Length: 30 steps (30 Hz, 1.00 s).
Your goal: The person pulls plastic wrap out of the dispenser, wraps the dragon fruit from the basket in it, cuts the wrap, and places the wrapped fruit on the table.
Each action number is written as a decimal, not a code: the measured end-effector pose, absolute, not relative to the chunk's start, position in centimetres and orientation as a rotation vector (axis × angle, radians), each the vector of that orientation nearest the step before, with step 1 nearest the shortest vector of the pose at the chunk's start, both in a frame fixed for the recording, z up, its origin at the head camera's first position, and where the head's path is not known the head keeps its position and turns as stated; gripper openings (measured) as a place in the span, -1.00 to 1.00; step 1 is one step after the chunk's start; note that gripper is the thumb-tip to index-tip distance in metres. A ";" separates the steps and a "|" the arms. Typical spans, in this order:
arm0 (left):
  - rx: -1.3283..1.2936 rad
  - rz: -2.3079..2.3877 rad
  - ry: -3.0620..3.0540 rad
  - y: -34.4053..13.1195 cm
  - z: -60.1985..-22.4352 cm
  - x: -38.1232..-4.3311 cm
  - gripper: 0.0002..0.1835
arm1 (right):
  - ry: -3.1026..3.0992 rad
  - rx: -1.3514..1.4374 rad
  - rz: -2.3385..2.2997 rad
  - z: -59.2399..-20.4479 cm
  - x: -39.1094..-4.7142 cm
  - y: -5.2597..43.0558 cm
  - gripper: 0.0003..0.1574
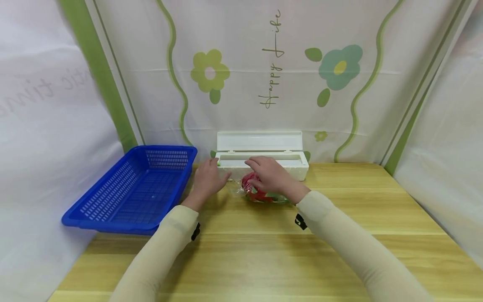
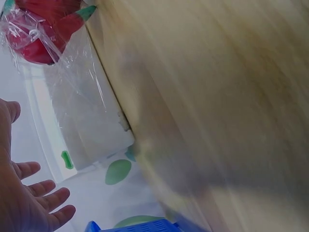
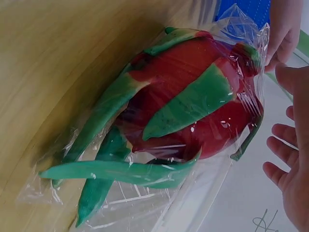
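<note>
A red dragon fruit with green scales is wrapped in clear plastic film and lies against the front of a white film dispenser box, whose lid stands raised. The film is bunched at the fruit's left end in the head view. My right hand is over the fruit, its fingers loosely spread in the right wrist view and gripping nothing. Close to the box's left end, my left hand has its fingers apart and holds nothing. A small green slider sits on the box's edge near that hand.
A blue plastic basket with perforated walls stands on the left of the wooden table. Behind the box hangs a white curtain with printed flowers, and more fabric encloses both sides.
</note>
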State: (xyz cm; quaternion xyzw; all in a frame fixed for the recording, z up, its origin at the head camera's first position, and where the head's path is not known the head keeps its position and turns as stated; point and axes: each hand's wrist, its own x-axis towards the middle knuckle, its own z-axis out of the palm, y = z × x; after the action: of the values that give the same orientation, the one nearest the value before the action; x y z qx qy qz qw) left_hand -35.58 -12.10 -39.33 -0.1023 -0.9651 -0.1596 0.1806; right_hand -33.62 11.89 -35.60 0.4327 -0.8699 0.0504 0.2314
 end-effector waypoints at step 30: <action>-0.074 -0.681 -2.752 -13.1 -41.9 -38.7 -0.19 | -2.434 1.049 0.002 -35.8 -35.6 5.8 -0.39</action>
State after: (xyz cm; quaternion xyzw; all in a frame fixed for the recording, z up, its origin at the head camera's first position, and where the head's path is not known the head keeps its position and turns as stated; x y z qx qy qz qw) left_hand -38.73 -13.08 -41.89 -0.0258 -0.9591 -0.2373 0.1525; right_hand -35.65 5.84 -35.84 0.3840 -0.8908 0.0006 0.2430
